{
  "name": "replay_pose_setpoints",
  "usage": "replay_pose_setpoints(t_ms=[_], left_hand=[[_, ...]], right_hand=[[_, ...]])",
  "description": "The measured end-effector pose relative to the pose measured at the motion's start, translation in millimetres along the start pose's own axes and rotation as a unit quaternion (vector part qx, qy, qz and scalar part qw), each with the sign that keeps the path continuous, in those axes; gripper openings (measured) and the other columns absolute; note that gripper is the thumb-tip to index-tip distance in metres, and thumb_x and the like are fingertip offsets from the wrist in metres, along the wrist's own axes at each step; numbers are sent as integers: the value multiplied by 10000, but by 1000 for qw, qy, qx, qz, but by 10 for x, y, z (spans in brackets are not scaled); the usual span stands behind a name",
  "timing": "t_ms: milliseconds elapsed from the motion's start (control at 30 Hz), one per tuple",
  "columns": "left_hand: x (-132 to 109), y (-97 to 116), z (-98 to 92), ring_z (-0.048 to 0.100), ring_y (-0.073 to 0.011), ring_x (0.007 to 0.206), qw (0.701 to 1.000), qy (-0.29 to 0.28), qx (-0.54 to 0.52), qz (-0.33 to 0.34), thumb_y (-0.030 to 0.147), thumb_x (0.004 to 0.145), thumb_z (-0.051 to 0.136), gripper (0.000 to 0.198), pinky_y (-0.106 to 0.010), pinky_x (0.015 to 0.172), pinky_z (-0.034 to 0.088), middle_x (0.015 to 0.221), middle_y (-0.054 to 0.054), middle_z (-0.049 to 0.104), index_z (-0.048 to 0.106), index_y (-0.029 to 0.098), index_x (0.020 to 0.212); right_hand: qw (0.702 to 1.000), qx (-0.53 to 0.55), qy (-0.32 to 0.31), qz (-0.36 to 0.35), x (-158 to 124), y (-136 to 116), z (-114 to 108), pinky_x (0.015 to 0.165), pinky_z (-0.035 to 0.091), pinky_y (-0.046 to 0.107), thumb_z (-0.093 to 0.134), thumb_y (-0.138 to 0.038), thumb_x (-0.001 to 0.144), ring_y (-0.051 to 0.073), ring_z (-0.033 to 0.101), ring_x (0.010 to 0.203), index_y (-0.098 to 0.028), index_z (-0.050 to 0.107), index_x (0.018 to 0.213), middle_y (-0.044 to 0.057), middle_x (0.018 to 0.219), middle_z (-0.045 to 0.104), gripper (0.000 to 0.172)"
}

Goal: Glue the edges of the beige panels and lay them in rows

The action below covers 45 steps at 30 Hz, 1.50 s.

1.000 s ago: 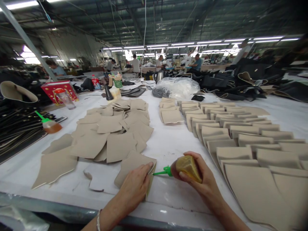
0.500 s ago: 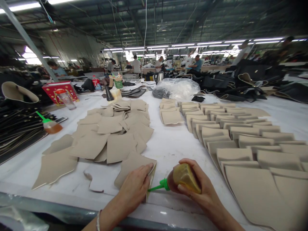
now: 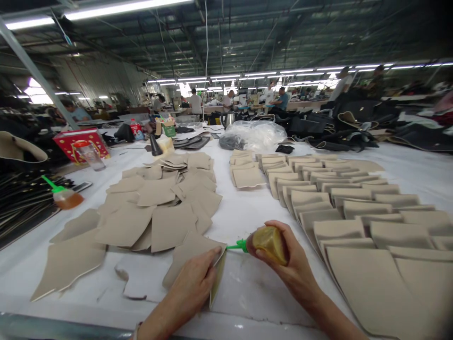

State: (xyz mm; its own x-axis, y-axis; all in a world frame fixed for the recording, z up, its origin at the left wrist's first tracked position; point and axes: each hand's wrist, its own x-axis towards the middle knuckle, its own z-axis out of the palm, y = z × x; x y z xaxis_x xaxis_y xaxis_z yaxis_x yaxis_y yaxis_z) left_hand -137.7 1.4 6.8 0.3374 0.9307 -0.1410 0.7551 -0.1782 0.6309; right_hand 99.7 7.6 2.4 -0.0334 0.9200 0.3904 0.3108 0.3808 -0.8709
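My right hand (image 3: 295, 264) is closed around a squeeze bottle (image 3: 269, 245) of amber liquid, tilted on its side. Its green nozzle (image 3: 236, 246) points left, the tip at the upper right corner of a beige leather-like piece (image 3: 187, 248). My left hand (image 3: 194, 278) grips that piece near its right edge, fingers on top and partly hiding it. Along this edge a narrow yellowish strip (image 3: 218, 278) shows beneath. A white cut-out piece (image 3: 146, 276) lies just left of my left wrist. Beyond it spreads a loose pile of beige pieces (image 3: 175, 226).
Overlapping rows of folded beige pieces (image 3: 382, 283) cover the right side. A second squeeze bottle (image 3: 67, 198) rests at left by dark strips (image 3: 21, 203). Farther back are a red box (image 3: 83, 144), a clear cup (image 3: 90, 156), a plastic bag (image 3: 255, 134) and black bags (image 3: 329, 125).
The bottle's nozzle has moved away from me along the piece's right edge, from its lower part to the top corner. My left hand keeps its grip. The view has shifted slightly.
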Motion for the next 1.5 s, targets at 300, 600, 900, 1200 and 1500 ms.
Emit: replay_pose_setpoints(t_ms=[300,600,900,1200,1500], left_hand=[[15,-23,-25,612,-206,940,1000,-12,20,-16,213,857,338,520,-285,842,429,981,-51,679,452,193,1365],[20,-35,0,600,-197,989,1000,-1,7,-12,206,841,347,525,-271,875,416,1046,-50,673,466,191,1353],[33,-29,-7,608,-210,932,1000,2,10,-16,209,839,353,514,-289,850,420,982,-46,680,485,191,1336],[-2,-22,14,607,-191,839,1000,8,8,-17,204,833,367,521,-253,767,416,879,-19,670,476,190,1343],[-1,-39,44,590,-179,768,1000,12,-2,-19,197,818,391,532,-261,703,402,840,-15,653,477,183,1342]], right_hand=[[996,-47,14,-76,-153,4,37,880,433,305,693,-312,834,218,535,997,-278,430,1211,35,1130,524,461],[994,-62,36,-77,-247,35,71,910,428,320,687,-293,836,231,529,1039,-284,422,1229,42,1159,524,474],[996,-82,29,-31,-236,-20,51,818,445,301,687,-390,826,216,547,912,-270,443,1191,27,1072,530,454],[994,25,5,106,-457,-206,101,727,433,272,675,-461,781,204,554,790,-284,468,1148,-21,945,568,458],[948,209,49,235,-546,-265,84,688,458,213,750,-462,720,168,568,779,-259,531,1118,-28,855,622,498]])
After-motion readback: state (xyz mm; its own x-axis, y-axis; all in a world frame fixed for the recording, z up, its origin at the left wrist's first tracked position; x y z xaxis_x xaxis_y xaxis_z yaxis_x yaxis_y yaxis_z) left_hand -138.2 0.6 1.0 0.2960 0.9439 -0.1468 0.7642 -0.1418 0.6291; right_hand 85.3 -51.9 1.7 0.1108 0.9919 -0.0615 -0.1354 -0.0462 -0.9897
